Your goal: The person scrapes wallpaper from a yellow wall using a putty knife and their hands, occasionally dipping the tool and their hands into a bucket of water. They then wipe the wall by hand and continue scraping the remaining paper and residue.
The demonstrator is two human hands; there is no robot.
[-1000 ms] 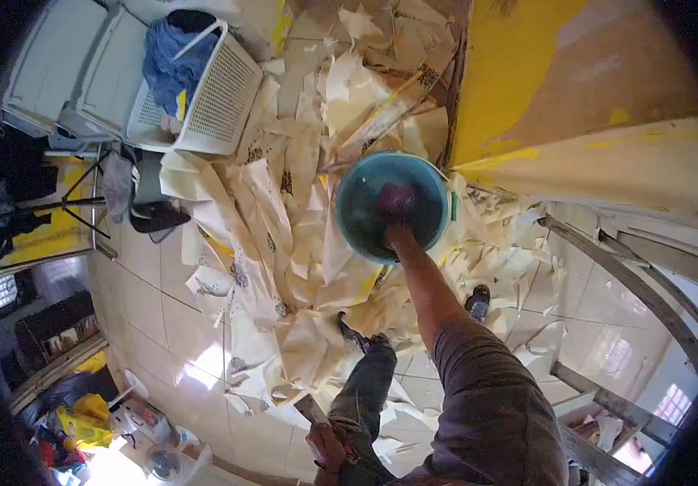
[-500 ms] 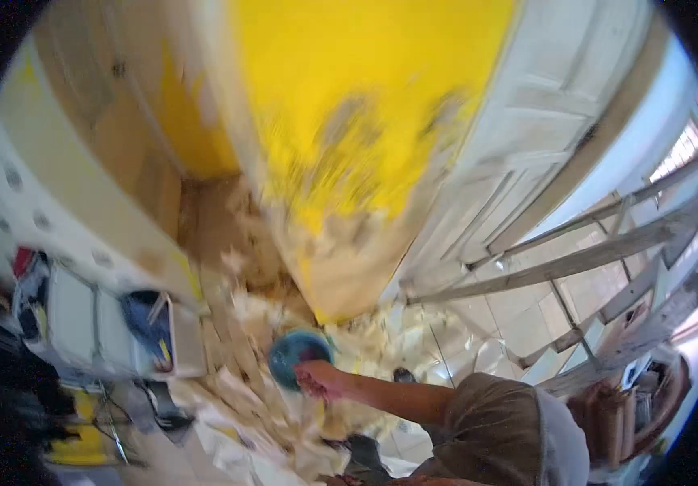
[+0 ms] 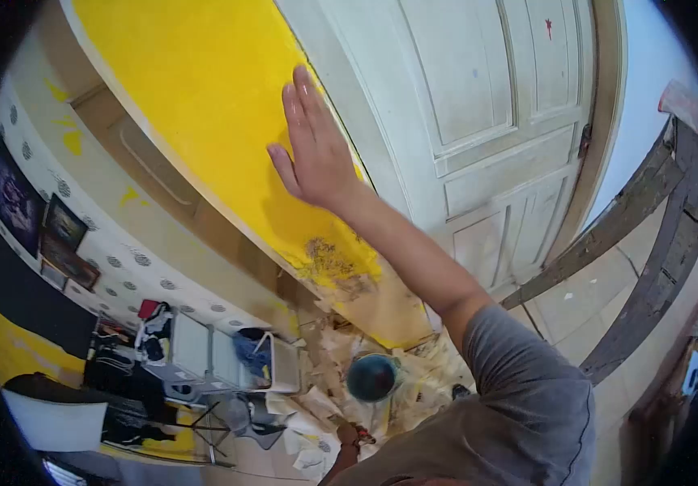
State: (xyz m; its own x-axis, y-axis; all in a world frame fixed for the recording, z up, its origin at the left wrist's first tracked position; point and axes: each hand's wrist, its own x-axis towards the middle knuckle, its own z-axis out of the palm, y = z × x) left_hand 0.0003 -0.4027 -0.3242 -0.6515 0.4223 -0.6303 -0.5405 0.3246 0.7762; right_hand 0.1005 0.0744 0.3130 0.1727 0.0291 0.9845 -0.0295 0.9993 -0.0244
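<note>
R hand (image 3: pixel 310 150) is being pressed flat & open, holding nothing, on yellow wall (image 3: pixel 203 97). It's best done slow, w/ whole palm. L hand (image 3: pixel 351 436), low near bucket (image 3: pixel 371 377): can't tell.

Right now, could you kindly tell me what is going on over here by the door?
The person has the right hand raised, open and flat against the yellow wall, just beside the white door. The left hand is low by the body, and it is too small to tell whether it holds anything. Down on the floor a teal bucket stands among torn paper scraps.
</note>
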